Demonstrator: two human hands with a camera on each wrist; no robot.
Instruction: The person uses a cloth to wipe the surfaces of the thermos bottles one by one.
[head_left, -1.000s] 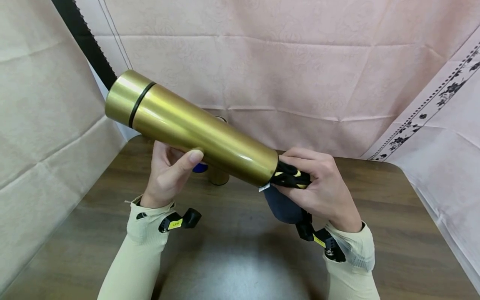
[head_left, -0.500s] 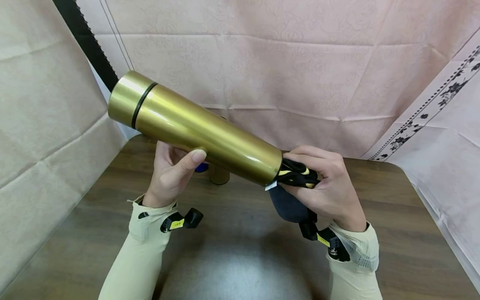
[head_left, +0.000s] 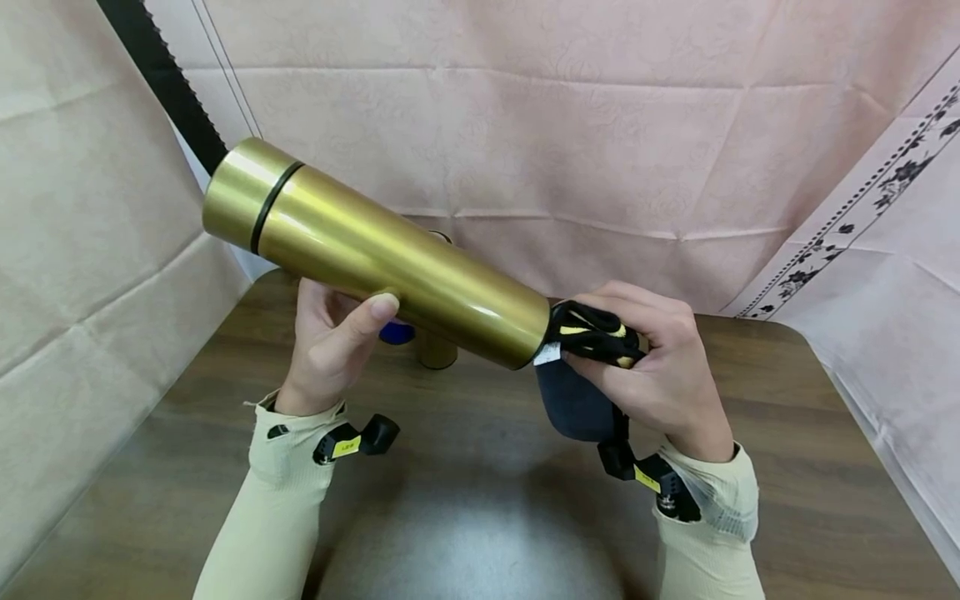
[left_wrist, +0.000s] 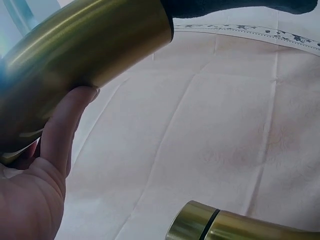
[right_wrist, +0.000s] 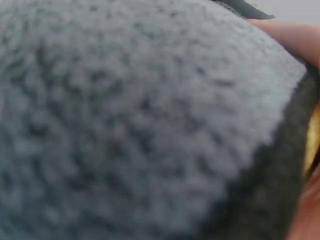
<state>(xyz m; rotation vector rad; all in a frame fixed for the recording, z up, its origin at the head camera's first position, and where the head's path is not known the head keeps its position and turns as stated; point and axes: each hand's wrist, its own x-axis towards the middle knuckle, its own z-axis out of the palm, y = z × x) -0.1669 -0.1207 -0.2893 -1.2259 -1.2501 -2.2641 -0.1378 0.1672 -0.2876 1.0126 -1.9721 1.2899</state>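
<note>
A long gold thermos flask [head_left: 397,258] with a black ring near its left end is held tilted above the table. My left hand [head_left: 333,346] grips it from below, thumb along the near side; the other fingers are mostly hidden behind it. At the flask's lower right end my right hand [head_left: 652,358] pinches a bunched black-and-yellow cloth [head_left: 596,333] with a white tag and a hanging dark fuzzy flap [head_left: 573,404]. The cloth touches that end; whether any lies inside cannot be told. The fuzzy fabric [right_wrist: 140,120] fills most of the right wrist view.
Behind the flask, a smaller gold cylinder [head_left: 437,351] stands on the wooden table [head_left: 480,467], partly hidden. A blue round thing [head_left: 397,333] sits beside it. Pale cloth curtains [head_left: 585,158] enclose the back and sides.
The flask drifts slightly right, then back left. The cloth's bunch shifts a little at the flask's end, and its white tag now shows more fully. Both hands keep their holds.
</note>
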